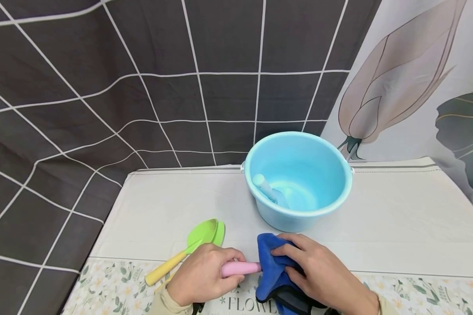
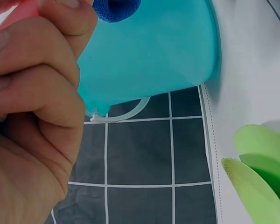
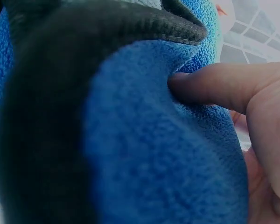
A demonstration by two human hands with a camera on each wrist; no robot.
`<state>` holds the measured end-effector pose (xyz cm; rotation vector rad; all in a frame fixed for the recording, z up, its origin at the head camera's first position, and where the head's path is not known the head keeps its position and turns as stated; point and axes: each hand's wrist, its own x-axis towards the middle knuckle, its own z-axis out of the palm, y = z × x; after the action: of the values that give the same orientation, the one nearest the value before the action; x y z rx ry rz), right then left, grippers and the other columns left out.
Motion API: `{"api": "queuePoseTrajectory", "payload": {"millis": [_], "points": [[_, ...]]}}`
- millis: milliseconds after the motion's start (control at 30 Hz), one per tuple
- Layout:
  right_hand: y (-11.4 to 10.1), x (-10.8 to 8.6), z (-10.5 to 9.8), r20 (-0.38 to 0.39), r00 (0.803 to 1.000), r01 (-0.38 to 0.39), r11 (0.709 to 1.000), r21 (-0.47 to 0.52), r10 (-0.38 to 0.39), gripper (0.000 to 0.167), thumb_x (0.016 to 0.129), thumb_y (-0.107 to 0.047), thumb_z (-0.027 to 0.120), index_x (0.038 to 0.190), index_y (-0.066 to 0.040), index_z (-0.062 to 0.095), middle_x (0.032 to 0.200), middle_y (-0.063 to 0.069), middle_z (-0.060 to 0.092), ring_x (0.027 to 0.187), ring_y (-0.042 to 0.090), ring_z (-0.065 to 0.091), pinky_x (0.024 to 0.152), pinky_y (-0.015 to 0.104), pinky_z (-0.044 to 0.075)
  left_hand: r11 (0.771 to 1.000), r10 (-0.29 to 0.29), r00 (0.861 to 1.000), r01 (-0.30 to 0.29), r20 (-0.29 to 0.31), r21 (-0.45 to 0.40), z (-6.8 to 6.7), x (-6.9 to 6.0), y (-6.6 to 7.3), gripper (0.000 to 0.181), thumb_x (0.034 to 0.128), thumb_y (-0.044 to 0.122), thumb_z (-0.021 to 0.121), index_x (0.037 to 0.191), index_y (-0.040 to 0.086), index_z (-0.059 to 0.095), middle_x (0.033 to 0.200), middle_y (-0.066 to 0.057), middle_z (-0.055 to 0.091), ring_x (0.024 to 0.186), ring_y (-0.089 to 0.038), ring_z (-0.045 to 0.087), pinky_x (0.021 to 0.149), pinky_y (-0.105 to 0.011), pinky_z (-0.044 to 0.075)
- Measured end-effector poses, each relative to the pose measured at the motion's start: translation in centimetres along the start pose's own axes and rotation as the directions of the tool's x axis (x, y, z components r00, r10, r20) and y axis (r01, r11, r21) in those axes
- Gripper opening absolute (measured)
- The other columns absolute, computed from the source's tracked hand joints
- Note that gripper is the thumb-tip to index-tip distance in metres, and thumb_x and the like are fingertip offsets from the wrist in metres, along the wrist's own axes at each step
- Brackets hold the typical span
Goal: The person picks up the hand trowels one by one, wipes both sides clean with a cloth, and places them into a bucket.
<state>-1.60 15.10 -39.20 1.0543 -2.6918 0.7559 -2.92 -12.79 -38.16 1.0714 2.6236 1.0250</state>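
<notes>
My left hand [image 1: 209,273] grips a pink handle [image 1: 246,267] that points right; whatever is at its far end is hidden in a blue towel cloth [image 1: 271,258] with dark edging. My right hand [image 1: 319,271] holds this cloth bunched around that end. In the right wrist view, the thumb presses into a fold of the cloth [image 3: 144,140]. Left of the left hand lie green toy shovels [image 1: 202,232], one with a yellow handle [image 1: 165,267] showing and another partly beneath it.
Behind the hands stands a light blue bucket [image 1: 266,214] with a light blue handled tool [image 1: 269,190] leaning inside it. A white cloth with a floral front band [image 1: 106,284] covers the table. Dark checked fabric [image 1: 228,100] hangs behind and at the left.
</notes>
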Motion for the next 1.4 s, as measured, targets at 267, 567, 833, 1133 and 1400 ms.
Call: {"api": "queuePoseTrajectory", "payload": {"millis": [267,567,833,1133,1400], "points": [[0.2,0.0,-0.2,0.003,1.0,-0.012,1.0,-0.003,0.012,0.045,0.078,-0.009,0.083,0.116,-0.025,0.067,0.129,0.003,0.061,0.113,0.021,0.064,0.084,0.038,0.057,1.0,-0.015,1.0,0.016,0.007,-0.008,-0.3,0.0,0.2,0.016,0.0834,0.012,0.075,0.099,0.011,0.075,0.071,0.015,0.061,0.052,0.013,0.042,0.048,-0.008,0.037],[0.5,0.0,-0.3,0.026,0.998,-0.053,0.998,-0.019,0.053,0.043,0.078,-0.007,0.082,0.113,-0.025,0.065,0.127,0.003,0.061,0.112,0.021,0.065,0.084,0.039,0.057,1.0,-0.024,1.0,0.024,-0.005,0.015,-0.5,-0.1,0.1,0.014,0.0835,0.014,0.074,0.098,0.013,0.076,0.072,0.017,0.062,0.052,0.013,0.041,0.047,-0.008,0.035],[0.8,-0.1,-0.7,0.042,0.995,-0.086,0.996,-0.035,0.088,0.041,0.079,-0.006,0.081,0.113,-0.024,0.065,0.125,0.005,0.062,0.11,0.024,0.065,0.084,0.043,0.056,1.0,-0.021,1.0,0.02,-0.006,-0.018,-0.8,-0.3,0.1,0.013,0.0846,0.014,0.075,0.098,0.014,0.075,0.076,0.015,0.065,0.055,0.01,0.045,0.051,-0.008,0.039],[1.1,-0.2,-0.7,0.035,0.996,-0.083,0.995,-0.056,0.085,0.041,0.077,-0.005,0.081,0.11,-0.023,0.065,0.122,0.003,0.063,0.105,0.021,0.066,0.081,0.041,0.057,1.0,0.027,0.999,-0.027,-0.036,-0.006,-1.0,-0.6,0.0,0.013,0.082,0.014,0.076,0.095,0.016,0.074,0.073,0.018,0.061,0.055,0.012,0.043,0.049,-0.008,0.036],[1.1,0.0,-0.8,0.053,0.993,-0.102,0.991,-0.085,0.106,0.039,0.077,-0.005,0.081,0.107,-0.023,0.065,0.119,0.003,0.064,0.101,0.019,0.066,0.079,0.04,0.056,0.994,0.094,0.991,-0.089,-0.093,0.065,-1.3,-0.9,-0.3,0.017,0.0749,0.014,0.08,0.09,0.019,0.072,0.068,0.02,0.056,0.057,0.013,0.04,0.052,-0.006,0.034]]}}
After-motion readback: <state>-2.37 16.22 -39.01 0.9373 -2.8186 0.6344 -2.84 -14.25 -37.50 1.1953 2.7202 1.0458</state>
